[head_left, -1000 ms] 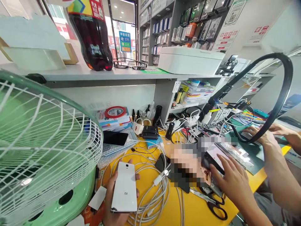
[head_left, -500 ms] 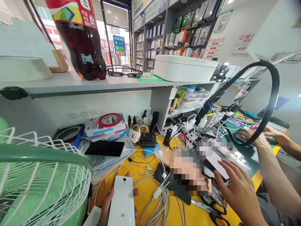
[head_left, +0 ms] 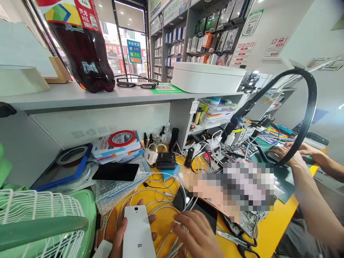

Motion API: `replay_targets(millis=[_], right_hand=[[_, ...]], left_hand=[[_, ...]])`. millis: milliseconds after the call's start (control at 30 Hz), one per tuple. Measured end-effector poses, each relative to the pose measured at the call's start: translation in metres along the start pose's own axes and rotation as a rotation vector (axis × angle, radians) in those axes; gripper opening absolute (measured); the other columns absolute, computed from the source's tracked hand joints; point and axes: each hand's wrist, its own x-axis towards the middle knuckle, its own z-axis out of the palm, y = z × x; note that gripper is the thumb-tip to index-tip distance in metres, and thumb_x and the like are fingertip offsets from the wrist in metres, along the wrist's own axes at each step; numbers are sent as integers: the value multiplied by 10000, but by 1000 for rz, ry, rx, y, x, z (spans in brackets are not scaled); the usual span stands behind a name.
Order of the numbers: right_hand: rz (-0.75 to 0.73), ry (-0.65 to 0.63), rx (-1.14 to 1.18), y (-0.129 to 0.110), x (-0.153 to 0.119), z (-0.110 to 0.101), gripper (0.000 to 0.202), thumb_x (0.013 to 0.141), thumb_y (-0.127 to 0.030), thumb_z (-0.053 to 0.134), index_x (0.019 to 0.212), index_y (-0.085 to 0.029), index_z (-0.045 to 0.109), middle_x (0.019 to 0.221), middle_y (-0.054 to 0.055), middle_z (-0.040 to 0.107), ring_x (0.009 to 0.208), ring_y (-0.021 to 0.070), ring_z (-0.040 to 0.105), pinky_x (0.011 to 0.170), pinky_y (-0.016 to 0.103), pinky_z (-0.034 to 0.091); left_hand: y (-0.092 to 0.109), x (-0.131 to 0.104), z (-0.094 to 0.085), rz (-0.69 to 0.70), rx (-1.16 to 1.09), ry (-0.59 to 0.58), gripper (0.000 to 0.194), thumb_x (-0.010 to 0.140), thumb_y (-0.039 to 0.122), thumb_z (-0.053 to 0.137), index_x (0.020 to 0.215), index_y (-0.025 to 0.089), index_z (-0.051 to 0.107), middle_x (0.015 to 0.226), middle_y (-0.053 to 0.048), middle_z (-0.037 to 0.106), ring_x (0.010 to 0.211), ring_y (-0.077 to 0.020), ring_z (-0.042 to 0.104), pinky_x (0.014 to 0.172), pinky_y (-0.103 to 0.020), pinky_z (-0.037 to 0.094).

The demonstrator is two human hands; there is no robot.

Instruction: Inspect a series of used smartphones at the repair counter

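A white phone (head_left: 139,233) with a small logo, its back facing up, rests in my left hand (head_left: 119,234), whose fingers wrap round both long edges. To the right of it, my right hand (head_left: 197,233) is over the coiled white cables (head_left: 172,247), fingers slightly bent and somewhat blurred. Whether those fingertips touch the cables I cannot tell. Beyond my right hand lie a dark phone (head_left: 179,197) and a dark flat panel (head_left: 205,213). Scissors (head_left: 236,242) with black handles lie to its right.
A green fan with a white grille (head_left: 40,211) stands at the left. A black phone (head_left: 116,171) lies on bubble wrap. Another person's hands (head_left: 288,154) work at the far right, near a black curved arm (head_left: 311,104). A bottle (head_left: 83,57) stands on the shelf.
My right hand has moved left, from beside a phone with a light screen to over the cables near the white phone. The view has shifted slightly, and the fan sits lower.
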Motion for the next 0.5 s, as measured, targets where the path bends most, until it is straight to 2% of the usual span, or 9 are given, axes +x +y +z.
replay_targets(millis=[100,200,267,333,433,500], right_hand=[[-77,-36,59,-14,23,28,239,976,-245,461,1186,-216,574,1147,66,701,1047,221,626,880,373,518],[-85,-111,213,-17,34,51,295,962,-288,501,1251,-234,529,1192,45,684,1144,201,576,972,354,478],[-50,-144,361,-17,38,60,327,943,-319,520,1258,-230,522,1185,43,681,1139,185,576,1021,348,441],[-2,-150,469,-16,42,62,336,908,-330,543,1228,-228,544,1152,43,688,1100,188,595,1029,357,426],[44,-151,539,-15,49,60,327,839,-301,587,1159,-233,596,1094,47,709,1042,214,623,955,366,462],[74,-129,588,-14,50,61,340,793,-299,627,1127,-232,621,1072,55,720,1008,229,640,923,372,482]], left_hand=[[-8,3,-4,126,-38,86,777,813,112,610,1431,504,349,1252,14,689,1101,-266,660,892,-420,541],[-14,7,-1,168,-46,182,836,795,91,590,1449,515,289,1155,20,729,1051,-240,682,876,-405,550],[-16,9,6,107,-109,241,772,847,169,550,1493,443,229,1056,2,747,974,-217,701,859,-375,551],[-18,9,16,30,-177,293,652,923,314,464,1518,373,203,1007,-14,748,924,-209,704,850,-364,547],[-20,4,34,115,-157,359,578,956,442,377,1513,364,246,959,-12,752,899,-217,701,833,-367,545],[-22,-2,46,187,-93,370,572,946,470,401,1499,374,293,1035,-19,744,990,-226,683,883,-374,529]])
